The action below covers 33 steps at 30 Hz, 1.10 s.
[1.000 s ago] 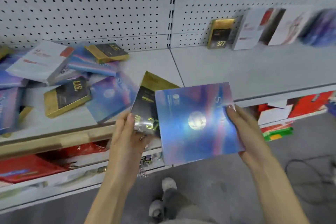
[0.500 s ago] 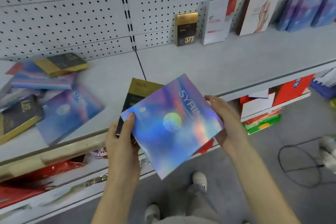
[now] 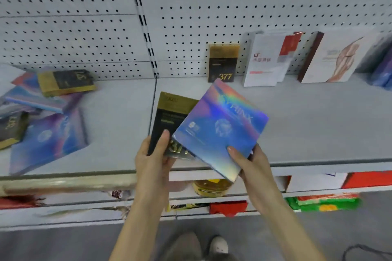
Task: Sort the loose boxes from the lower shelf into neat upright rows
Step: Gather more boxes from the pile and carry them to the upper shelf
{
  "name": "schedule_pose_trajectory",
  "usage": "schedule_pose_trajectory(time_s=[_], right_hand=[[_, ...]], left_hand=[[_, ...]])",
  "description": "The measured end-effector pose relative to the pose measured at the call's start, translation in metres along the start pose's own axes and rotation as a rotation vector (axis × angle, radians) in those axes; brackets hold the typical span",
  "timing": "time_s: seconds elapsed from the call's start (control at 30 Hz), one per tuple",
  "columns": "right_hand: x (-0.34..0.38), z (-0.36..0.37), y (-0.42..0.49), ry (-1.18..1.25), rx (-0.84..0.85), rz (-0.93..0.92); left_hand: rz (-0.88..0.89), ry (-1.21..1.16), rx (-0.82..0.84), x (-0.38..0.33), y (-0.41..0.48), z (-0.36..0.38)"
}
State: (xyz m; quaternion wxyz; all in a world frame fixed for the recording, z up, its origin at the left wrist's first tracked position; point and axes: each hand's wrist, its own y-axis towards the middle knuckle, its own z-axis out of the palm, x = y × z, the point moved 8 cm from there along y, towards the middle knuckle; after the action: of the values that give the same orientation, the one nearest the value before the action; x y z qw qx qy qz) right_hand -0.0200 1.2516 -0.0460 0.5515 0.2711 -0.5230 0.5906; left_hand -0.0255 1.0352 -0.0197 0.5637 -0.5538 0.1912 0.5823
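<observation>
Left hand (image 3: 154, 154): centre of frame; thumb across the front of a black-and-gold 377 box (image 3: 169, 116), fingers behind it, gripping.
Right hand (image 3: 252, 163): right of centre; pinches the lower corner of a holographic blue box (image 3: 220, 129), thumb on its face.
Held boxes: both over the front of the grey shelf (image 3: 307, 123); the blue one is tilted and overlaps the black-and-gold one.
Upright row: upper right, against the pegboard (image 3: 212, 6); second 377 box (image 3: 222, 63), white-and-red box (image 3: 267, 59), brown-spined white box (image 3: 331, 59), side by side.
Loose pile: left edge, lying flat and overlapping; flat holographic box (image 3: 48, 140) in front, gold-edged box (image 3: 65, 81) on top behind.
</observation>
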Motion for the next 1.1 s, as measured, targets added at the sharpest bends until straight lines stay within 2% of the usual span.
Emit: schedule_pose_trajectory(time_s=[0.17, 0.3, 0.53, 0.73, 0.83, 1.1], right_hand=[[0.026, -0.017, 0.054, -0.211, 0.035, -0.125], [0.031, -0.021, 0.093, -0.348, 0.031, -0.186], [0.025, -0.031, 0.146, -0.278, -0.084, -0.196], [0.029, -0.035, 0.166, -0.296, -0.123, -0.217], [0.029, -0.036, 0.165, -0.316, -0.144, -0.222], [0.029, -0.032, 0.163, -0.268, -0.145, -0.208]], left_hand=[[0.119, 0.058, -0.142, -0.012, 0.054, -0.018], [0.153, 0.055, -0.078, -0.025, 0.117, -0.010], [0.235, 0.301, 0.169, -0.050, 0.220, 0.054], [0.341, 0.655, 0.192, -0.047, 0.284, 0.074], [0.407, 0.886, 0.137, -0.050, 0.299, 0.079], [0.459, 0.907, 0.175, -0.053, 0.314, 0.092]])
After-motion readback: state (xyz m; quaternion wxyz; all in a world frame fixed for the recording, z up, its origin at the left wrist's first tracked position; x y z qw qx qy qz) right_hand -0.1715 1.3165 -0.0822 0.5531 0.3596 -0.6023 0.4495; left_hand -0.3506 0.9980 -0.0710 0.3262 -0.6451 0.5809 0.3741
